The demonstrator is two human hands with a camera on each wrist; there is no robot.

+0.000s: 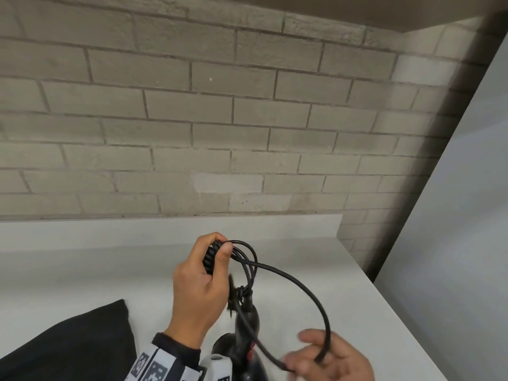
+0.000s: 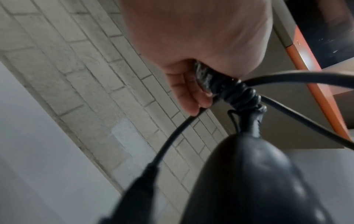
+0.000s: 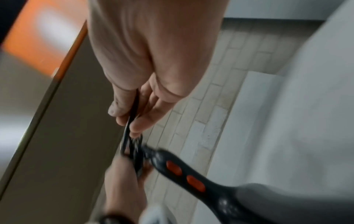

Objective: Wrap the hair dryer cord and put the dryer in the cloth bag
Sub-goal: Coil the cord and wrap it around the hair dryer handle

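A black hair dryer (image 1: 245, 324) with red buttons hangs handle-up over the white counter. My left hand (image 1: 220, 253) grips the coiled loops of its black cord (image 1: 302, 290) just above the handle end. One free loop arcs right and down into my right hand (image 1: 305, 353), which pinches it between thumb and fingers. In the left wrist view my left hand's fingers (image 2: 191, 97) curl round the cord coil (image 2: 239, 95) above the dryer handle (image 2: 258, 174). In the right wrist view the right hand's thumb (image 3: 116, 106) presses the cord (image 3: 134, 109), with the dryer handle (image 3: 182, 172) beyond. The black cloth bag (image 1: 68, 345) lies at lower left.
The white counter (image 1: 343, 284) runs back to a grey brick wall (image 1: 192, 119). A pale panel (image 1: 467, 215) closes the right side. What looks like the cord's plug (image 2: 138, 189) hangs blurred beside the handle. An orange-edged shelf (image 2: 314, 84) shows above.
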